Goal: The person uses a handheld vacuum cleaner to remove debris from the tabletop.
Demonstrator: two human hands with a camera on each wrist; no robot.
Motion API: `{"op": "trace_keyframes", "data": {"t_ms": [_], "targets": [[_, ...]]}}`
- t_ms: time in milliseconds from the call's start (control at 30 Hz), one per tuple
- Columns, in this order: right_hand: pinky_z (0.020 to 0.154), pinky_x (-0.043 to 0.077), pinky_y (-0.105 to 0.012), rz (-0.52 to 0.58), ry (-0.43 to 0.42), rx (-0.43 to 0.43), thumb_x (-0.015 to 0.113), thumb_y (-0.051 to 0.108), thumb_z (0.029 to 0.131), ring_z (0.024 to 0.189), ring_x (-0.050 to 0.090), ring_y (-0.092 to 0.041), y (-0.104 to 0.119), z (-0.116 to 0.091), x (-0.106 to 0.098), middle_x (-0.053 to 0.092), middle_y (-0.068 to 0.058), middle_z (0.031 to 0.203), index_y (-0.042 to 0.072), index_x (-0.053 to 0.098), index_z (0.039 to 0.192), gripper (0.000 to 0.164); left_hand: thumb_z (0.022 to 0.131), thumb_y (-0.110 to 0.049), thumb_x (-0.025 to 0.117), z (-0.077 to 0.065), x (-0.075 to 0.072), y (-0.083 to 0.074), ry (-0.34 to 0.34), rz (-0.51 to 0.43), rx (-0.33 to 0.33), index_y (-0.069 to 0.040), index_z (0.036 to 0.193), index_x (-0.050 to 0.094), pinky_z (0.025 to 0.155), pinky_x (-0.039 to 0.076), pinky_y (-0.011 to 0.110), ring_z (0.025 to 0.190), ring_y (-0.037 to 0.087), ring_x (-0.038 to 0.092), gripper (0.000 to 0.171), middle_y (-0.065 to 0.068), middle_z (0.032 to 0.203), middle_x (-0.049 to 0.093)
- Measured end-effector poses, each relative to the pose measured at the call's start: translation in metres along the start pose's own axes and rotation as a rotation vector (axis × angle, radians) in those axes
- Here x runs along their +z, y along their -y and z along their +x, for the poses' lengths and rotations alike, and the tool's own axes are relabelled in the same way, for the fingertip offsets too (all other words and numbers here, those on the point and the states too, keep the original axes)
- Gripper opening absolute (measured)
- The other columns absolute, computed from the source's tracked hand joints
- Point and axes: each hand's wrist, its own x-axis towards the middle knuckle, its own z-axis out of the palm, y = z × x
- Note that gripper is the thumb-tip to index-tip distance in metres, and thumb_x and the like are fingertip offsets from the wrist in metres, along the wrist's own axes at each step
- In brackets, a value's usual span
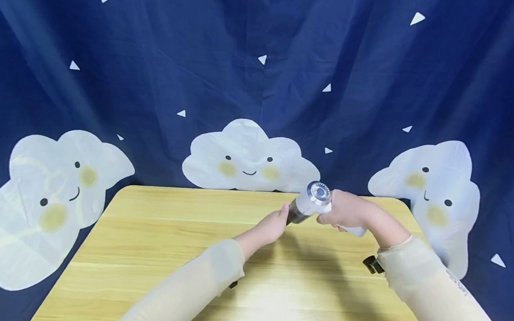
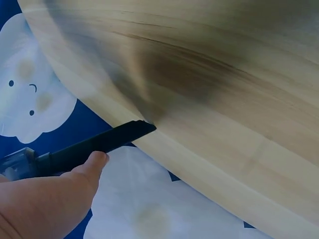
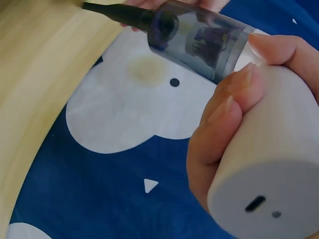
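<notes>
A white handheld vacuum cleaner [image 1: 309, 203] is held above the far part of the table, its silver vent facing up. My right hand [image 1: 349, 211] grips its white handle [image 3: 279, 129], fingers wrapped around it. At the front sits a see-through dust cup [image 3: 199, 40] with dark parts inside. A flat black nozzle [image 2: 99, 144] with a slanted tip extends from the cup. My left hand [image 1: 271, 226] holds the nozzle, thumb lying along it; its other fingers are mostly hidden in the left wrist view.
The light wooden table [image 1: 159, 254] has rounded far corners and carries the arms' shadows. Behind it hangs a dark blue curtain [image 1: 154, 68] with white triangles and smiling clouds. Both forearms wear cream sleeves, with a black wrist mount [image 1: 373, 265] under the right one.
</notes>
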Motion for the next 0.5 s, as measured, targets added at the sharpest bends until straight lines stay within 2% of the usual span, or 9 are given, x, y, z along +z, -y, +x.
{"op": "trace_keyframes", "data": {"t_ms": [133, 500], "targets": [[0.043, 0.041, -0.025, 0.014, -0.015, -0.035, 0.068, 0.009, 0.082, 0.044, 0.047, -0.012, -0.004, 0.003, 0.005, 0.051, 0.000, 0.056, 0.006, 0.064, 0.086, 0.006, 0.104, -0.059, 0.002, -0.003, -0.004, 0.003, -0.009, 0.016, 0.012, -0.003, 0.150, 0.043, 0.114, 0.035, 0.054, 0.137, 0.039, 0.045, 0.083, 0.018, 0.147, 0.051], [0.045, 0.046, -0.029, -0.005, -0.075, -0.056, 0.071, 0.011, 0.081, 0.046, 0.052, -0.013, -0.007, 0.007, 0.020, 0.053, -0.001, 0.062, 0.003, 0.064, 0.103, 0.025, 0.103, -0.060, -0.001, -0.004, -0.010, 0.014, -0.036, 0.085, 0.015, -0.005, 0.152, 0.040, 0.118, 0.028, 0.049, 0.142, 0.036, 0.038, 0.085, 0.014, 0.154, 0.043]]}}
